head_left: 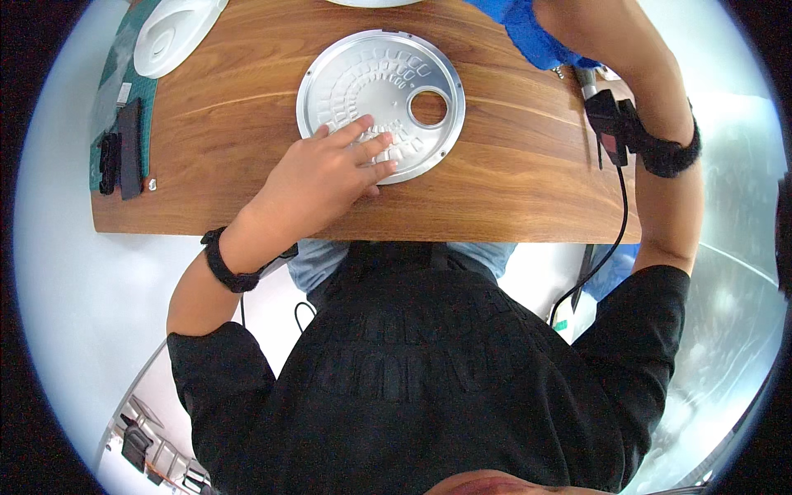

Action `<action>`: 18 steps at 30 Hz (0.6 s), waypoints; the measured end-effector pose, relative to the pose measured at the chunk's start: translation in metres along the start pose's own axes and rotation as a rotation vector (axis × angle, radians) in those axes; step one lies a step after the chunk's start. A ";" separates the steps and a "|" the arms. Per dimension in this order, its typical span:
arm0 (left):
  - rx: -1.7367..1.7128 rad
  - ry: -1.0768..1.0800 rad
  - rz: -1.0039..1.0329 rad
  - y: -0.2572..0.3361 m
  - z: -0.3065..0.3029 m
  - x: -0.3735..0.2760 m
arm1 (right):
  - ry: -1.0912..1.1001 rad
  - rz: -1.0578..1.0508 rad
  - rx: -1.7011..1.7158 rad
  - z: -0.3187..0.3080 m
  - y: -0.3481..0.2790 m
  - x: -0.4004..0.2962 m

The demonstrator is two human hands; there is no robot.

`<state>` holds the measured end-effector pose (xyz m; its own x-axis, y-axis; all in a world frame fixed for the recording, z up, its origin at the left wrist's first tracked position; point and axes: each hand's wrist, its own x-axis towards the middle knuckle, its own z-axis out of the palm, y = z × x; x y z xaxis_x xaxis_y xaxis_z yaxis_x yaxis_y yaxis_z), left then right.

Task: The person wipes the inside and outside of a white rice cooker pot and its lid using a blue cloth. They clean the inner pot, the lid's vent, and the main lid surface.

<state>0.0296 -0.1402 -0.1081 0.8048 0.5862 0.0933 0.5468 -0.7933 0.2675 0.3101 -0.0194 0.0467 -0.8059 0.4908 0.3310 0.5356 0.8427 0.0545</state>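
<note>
A round silver metal disc (377, 105) with embossed rows of small blocks and one round hole lies flat on the wooden table (532, 198). The fingers of my left hand (328, 167) are spread over the disc's lower left part, and that hand grips nothing. My right forearm reaches up past the top edge, so the right hand is out of view. Beside that forearm is a bunched blue cloth-like thing (526, 34), partly hidden by the arm and cut off by the picture's edge.
At the left, a white curved plastic part (176, 37) rests on a green cutting mat (150, 99). Dark strips (130, 148) and a small shiny piece (152, 184) lie nearby. A black device (609, 127) is strapped to my right arm, its cable (622, 216) hanging over the table's edge.
</note>
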 end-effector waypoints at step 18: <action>-0.160 0.718 -0.489 -0.028 -0.100 -0.003 | 0.367 0.059 0.146 -0.019 0.003 -0.027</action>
<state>-0.0115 -0.1035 -0.0195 0.1201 0.8584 0.4987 0.7098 -0.4255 0.5613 0.3380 -0.0341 0.0560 -0.6170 0.4495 0.6460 0.5154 0.8511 -0.0999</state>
